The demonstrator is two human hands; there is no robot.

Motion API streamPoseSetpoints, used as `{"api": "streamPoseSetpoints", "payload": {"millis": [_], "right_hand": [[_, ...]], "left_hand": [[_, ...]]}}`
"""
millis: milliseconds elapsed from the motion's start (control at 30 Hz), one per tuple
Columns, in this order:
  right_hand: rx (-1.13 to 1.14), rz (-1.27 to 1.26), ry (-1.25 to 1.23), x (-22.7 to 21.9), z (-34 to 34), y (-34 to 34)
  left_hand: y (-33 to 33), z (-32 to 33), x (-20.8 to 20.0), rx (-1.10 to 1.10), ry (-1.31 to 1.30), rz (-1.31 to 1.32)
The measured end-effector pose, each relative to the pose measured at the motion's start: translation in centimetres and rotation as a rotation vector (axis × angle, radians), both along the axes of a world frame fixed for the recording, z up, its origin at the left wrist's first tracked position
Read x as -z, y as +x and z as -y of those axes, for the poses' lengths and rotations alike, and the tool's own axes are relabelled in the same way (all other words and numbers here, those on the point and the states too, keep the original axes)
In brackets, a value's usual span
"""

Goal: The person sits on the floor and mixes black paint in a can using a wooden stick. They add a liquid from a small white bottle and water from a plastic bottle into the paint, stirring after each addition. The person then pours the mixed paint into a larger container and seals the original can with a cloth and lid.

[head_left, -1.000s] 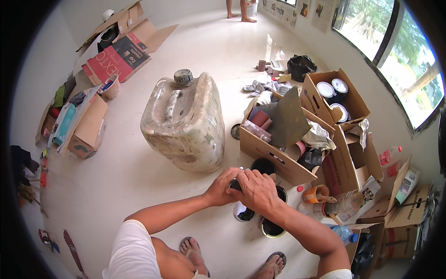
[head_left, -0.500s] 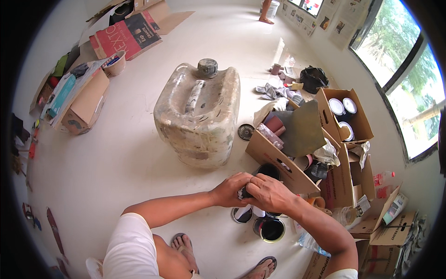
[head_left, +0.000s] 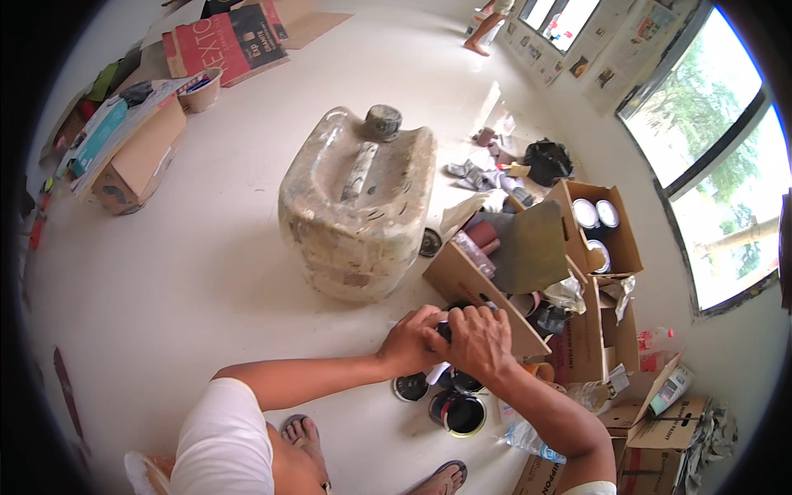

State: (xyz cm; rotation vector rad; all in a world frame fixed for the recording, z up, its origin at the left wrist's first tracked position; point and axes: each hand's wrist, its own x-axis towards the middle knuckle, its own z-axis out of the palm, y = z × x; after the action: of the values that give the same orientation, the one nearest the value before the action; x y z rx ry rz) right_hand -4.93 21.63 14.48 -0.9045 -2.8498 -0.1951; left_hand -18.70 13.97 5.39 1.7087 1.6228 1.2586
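My left hand (head_left: 408, 340) and my right hand (head_left: 480, 340) are closed together around a small dark object (head_left: 445, 332). Its kind is mostly hidden by my fingers. Something white (head_left: 437, 373) shows just under my hands; I cannot tell whether it belongs to what I hold. Below them stands an open tin of black paint (head_left: 459, 414), and a second dark tin (head_left: 464, 381) is partly covered by my right hand. Beside these, a round lid (head_left: 410, 387) with black on it lies on the floor.
A large stained jerrycan (head_left: 355, 214) stands ahead. At the right are an open cardboard box (head_left: 487, 301) of rollers and rags, a box (head_left: 623, 247) with several white-lidded tins, and a plastic bottle (head_left: 535, 441). Far off, a person's leg (head_left: 480, 37) shows beside a bucket.
My right hand has turned, its knuckles now higher over the held object. My view has shifted slightly, and the far person's leg shows more.
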Motion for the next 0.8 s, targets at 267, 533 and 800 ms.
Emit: {"api": "streamPoseSetpoints", "payload": {"millis": [267, 533, 800], "right_hand": [[-0.353, 0.044, -0.076, 1.2, -3.3, 0.9], [-0.836, -0.105, -0.056, 1.1, -5.6, 0.1], [-0.911, -0.105, -0.003, 0.1, -4.8, 0.5]], "left_hand": [[-0.5, -1.8, 1.3, 0.139, 0.137, 0.028], [-2.3, -2.7, 1.4, 0.378, 0.136, 0.013], [-2.9, -2.0, 0.3, 0.441, 0.191, 0.025]]}}
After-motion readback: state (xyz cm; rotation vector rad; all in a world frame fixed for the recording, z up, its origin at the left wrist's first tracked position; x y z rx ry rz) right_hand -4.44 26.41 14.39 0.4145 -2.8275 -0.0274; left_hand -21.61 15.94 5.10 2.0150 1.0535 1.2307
